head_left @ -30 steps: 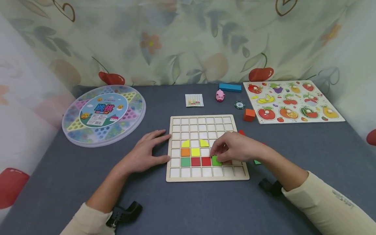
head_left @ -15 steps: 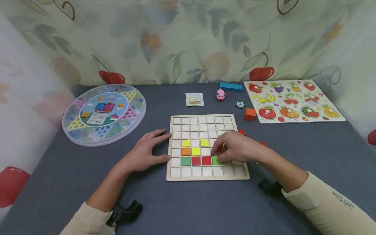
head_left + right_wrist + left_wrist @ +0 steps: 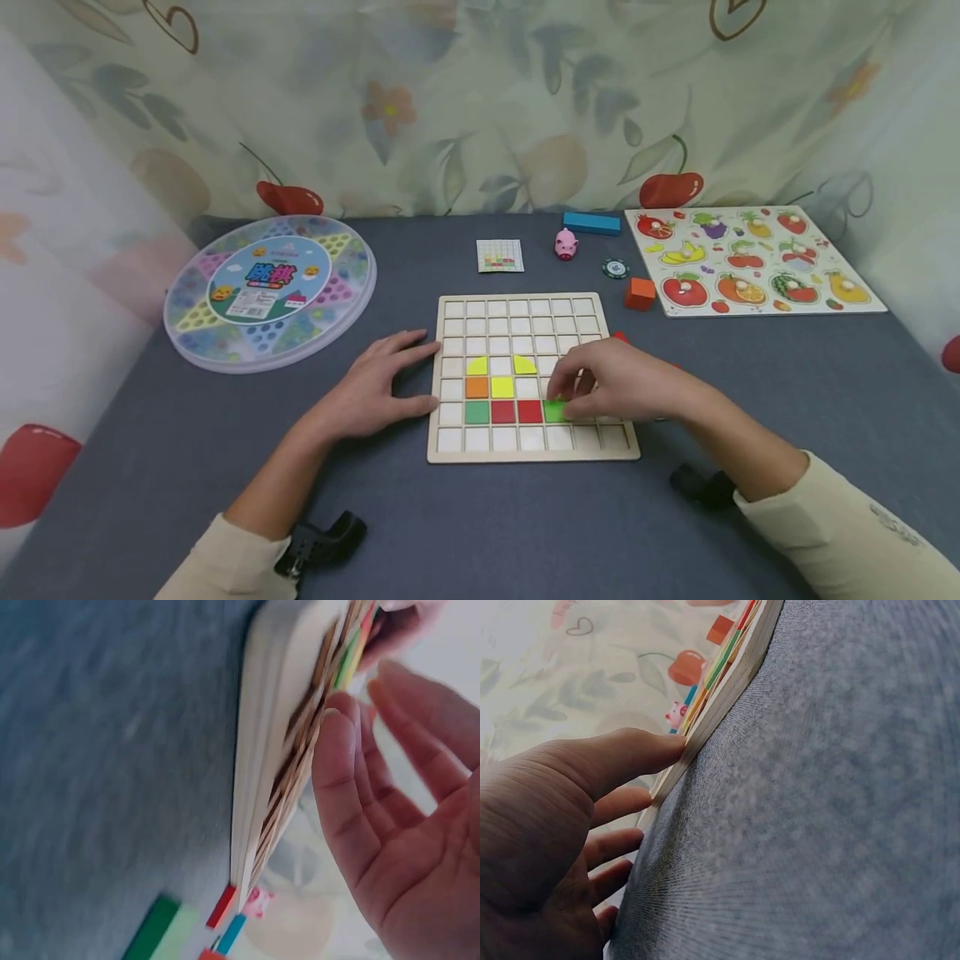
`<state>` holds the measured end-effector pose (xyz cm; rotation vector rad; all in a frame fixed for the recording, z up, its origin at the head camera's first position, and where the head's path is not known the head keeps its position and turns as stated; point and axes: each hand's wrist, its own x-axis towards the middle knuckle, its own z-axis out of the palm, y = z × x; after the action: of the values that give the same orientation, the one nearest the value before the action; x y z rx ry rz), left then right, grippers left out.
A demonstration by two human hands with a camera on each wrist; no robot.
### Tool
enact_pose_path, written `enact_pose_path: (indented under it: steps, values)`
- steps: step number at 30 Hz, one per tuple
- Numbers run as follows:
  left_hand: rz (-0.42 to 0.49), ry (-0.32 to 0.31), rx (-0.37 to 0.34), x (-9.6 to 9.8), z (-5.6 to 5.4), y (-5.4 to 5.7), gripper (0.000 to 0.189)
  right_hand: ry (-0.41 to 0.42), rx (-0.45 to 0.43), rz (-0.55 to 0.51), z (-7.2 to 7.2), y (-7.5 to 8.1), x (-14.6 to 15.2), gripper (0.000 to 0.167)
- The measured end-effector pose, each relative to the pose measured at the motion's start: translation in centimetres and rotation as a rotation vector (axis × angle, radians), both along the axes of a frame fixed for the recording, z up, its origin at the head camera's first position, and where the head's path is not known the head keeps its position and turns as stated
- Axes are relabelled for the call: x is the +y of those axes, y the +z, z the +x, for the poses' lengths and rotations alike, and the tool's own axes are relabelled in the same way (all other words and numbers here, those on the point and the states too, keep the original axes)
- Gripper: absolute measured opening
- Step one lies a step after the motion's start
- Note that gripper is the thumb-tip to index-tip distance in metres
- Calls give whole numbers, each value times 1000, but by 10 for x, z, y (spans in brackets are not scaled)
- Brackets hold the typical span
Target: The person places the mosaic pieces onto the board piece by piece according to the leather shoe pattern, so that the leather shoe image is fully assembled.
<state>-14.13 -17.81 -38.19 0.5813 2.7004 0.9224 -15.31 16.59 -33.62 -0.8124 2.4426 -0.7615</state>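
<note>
A wooden grid board (image 3: 525,304) lies on the table with coloured tiles in some cells. Its lower tile row holds a teal square (image 3: 477,412), two red squares (image 3: 529,412) and a light green square (image 3: 554,412). Above them sit an orange square (image 3: 476,387), a yellow square (image 3: 502,387) and two yellow rounded tiles (image 3: 525,366). My right hand (image 3: 618,379) hovers low over the board's right part, thumb tip at the green square's right edge, a gap between thumb and fingers (image 3: 420,750). My left hand (image 3: 371,383) touches the board's left edge with thumb and fingertips.
Behind the board are a small pattern card (image 3: 500,256), a pink pig figure (image 3: 566,244), a blue block (image 3: 592,223), a poker chip (image 3: 616,267) and an orange cube (image 3: 640,293). A fruit puzzle board (image 3: 750,262) lies right, a round game box (image 3: 270,292) left. Green pieces (image 3: 154,930) lie beside the board.
My right hand has shifted slightly right, its thumb drawn back from over the light green square to its edge. The left hand keeps its place at the board's left edge.
</note>
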Motion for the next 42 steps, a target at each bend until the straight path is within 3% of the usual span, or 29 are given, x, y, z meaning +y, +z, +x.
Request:
enact_pose_path:
  steps: [11, 22, 33, 38, 42]
  values:
    - [0, 5, 0, 0, 1, 0, 75, -22, -70, -81, 1, 15, 48, 22]
    - [2, 5, -3, -2, 2, 0, 75, -108, -15, 38, 6, 14, 88, 26]
    - [4, -2, 4, -3, 0, -1, 75, -113, 56, 153, 8, -1, 91, 21]
    - [0, 1, -2, -1, 0, -1, 75, -123, 6, 145, 8, 3, 88, 18]
    - [-1, -2, -1, 0, -1, 0, 75, -134, -63, 71, 6, 8, 89, 13]
